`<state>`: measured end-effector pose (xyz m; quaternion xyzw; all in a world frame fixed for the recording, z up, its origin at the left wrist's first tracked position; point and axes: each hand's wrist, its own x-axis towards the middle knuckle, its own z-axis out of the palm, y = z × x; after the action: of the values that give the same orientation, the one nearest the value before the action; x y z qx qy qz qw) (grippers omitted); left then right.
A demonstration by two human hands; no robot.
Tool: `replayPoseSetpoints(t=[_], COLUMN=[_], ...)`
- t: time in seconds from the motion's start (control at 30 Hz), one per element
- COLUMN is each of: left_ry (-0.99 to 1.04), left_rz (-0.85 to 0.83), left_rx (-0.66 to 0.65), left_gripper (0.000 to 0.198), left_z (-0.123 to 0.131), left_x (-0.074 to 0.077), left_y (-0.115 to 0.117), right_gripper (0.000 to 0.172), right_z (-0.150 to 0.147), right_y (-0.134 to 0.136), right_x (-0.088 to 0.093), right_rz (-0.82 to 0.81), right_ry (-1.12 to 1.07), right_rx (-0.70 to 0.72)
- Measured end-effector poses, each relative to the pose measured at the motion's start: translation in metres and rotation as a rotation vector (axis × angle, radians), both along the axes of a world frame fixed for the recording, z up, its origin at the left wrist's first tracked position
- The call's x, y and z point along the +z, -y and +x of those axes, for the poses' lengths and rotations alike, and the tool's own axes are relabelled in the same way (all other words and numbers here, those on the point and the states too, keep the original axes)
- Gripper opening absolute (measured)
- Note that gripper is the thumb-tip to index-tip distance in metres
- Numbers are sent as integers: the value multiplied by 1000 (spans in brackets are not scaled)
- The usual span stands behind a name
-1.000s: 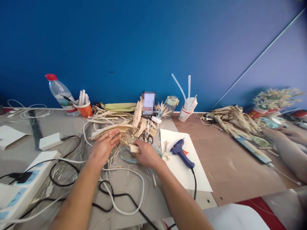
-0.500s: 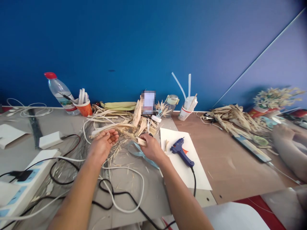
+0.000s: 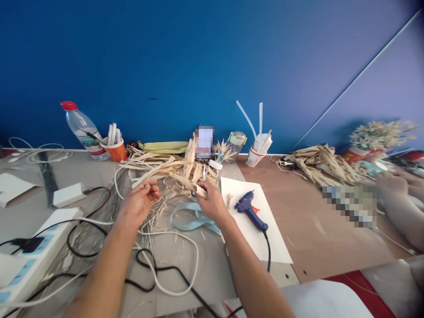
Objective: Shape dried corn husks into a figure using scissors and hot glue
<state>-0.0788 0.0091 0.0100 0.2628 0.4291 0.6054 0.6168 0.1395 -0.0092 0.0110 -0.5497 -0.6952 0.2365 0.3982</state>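
My right hand [image 3: 212, 202] is closed on a pale strip of dried corn husk [image 3: 200, 191] at the front of the husk pile. My left hand [image 3: 141, 204] is palm inward beside the pile, its fingers loosely curled and apart, with nothing visible in them. Just behind its fingertips lies a long curved husk strip [image 3: 159, 170]; whether they touch it I cannot tell. Between the hands are husk scraps [image 3: 159, 207] and a loop of light blue ribbon [image 3: 185, 225]. A small silver object near the right fingers is too small to name.
A blue glue gun [image 3: 250, 210] rests on white paper [image 3: 274, 243] at right. Cables and a power strip [image 3: 43, 247] lie at left. Behind stand a bottle [image 3: 82, 132], an orange cup [image 3: 115, 152], a phone [image 3: 205, 141] and a white cup [image 3: 255, 157]. Another person's hand [image 3: 392, 185] is far right.
My right hand has shifted slightly right with the husk strip, and more of the blue ribbon loop shows below it. My left hand has moved slightly left.
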Motion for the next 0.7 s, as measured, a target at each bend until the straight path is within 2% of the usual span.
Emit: replayPoseSetpoints(t=[0.17, 0.27, 0.7], left_ry=[-30, -11, 29], left_rz=[-36, 18, 171], left_rx=[53, 91, 106], left_gripper=[16, 17, 22], left_z=[1, 2, 1], left_x=[0, 1, 3], left_y=[-1, -1, -1], right_gripper=[29, 30, 26], right_z=[0, 0, 1], right_y=[-1, -1, 0], right_x=[0, -1, 2], right_rz=[9, 15, -15], right_ry=[0, 3, -54], right_rx=[2, 0, -23])
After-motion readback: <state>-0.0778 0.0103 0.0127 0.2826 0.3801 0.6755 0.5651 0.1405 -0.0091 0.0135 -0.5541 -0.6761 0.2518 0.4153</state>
